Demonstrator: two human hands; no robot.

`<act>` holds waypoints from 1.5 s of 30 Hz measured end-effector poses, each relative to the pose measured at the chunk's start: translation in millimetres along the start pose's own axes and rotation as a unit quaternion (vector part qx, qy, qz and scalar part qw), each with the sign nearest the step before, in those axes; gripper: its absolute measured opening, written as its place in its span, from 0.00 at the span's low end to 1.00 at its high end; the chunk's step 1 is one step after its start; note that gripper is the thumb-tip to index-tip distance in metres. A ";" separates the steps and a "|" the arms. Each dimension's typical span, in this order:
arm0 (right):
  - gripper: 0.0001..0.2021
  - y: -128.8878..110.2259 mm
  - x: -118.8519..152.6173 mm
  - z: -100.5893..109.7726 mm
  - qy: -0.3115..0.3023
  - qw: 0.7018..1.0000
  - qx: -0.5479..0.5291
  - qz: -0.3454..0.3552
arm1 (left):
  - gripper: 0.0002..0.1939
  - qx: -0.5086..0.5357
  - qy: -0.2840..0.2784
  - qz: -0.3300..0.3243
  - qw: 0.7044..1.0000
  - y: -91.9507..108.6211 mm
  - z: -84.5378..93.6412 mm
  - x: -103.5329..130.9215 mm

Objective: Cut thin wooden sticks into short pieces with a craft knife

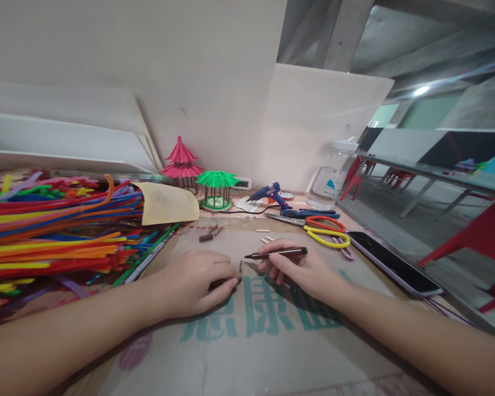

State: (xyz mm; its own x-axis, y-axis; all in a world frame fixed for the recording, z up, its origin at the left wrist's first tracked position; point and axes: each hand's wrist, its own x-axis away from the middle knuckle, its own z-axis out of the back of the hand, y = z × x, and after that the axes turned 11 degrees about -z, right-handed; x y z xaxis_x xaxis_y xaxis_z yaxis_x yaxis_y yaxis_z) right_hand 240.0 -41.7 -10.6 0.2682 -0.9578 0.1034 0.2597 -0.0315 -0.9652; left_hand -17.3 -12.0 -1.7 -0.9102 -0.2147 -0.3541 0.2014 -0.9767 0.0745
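Note:
My right hand (291,265) grips a dark brown marker pen (286,252) with its bare tip pointing left. Between thumb and fingertips, my left hand (204,278) pinches a short brown stick (241,266), which stands just below the pen tip without visibly touching it. A brown pen cap (205,237) lies beyond my left hand. Several short pale sticks (267,240) lie behind my right hand. Both hands rest low over a cardboard sheet (181,374) printed with green characters.
Colourful pipe cleaners (66,220) crowd the left. Behind stand a pink-roofed model pavilion (181,165) and a green-roofed one (216,187). A blue glue gun (272,192), scissors (325,231), a phone (391,261) and a clear bottle (332,176) lie or stand to the right.

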 end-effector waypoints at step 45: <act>0.10 -2.3 1.9 1.0 -0.027 0.999 -0.003 -0.022 | 0.14 0.027 -0.005 0.012 1.000 -0.7 0.7 -1.5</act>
State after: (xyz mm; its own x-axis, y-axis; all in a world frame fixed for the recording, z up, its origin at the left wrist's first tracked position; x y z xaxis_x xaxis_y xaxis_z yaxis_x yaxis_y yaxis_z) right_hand 240.9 -43.2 -7.9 0.3069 -0.9383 0.1593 0.2662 -0.0761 -0.9609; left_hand -16.3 -11.0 -0.6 -0.9094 -0.2376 -0.3414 0.2034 -0.9700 0.1333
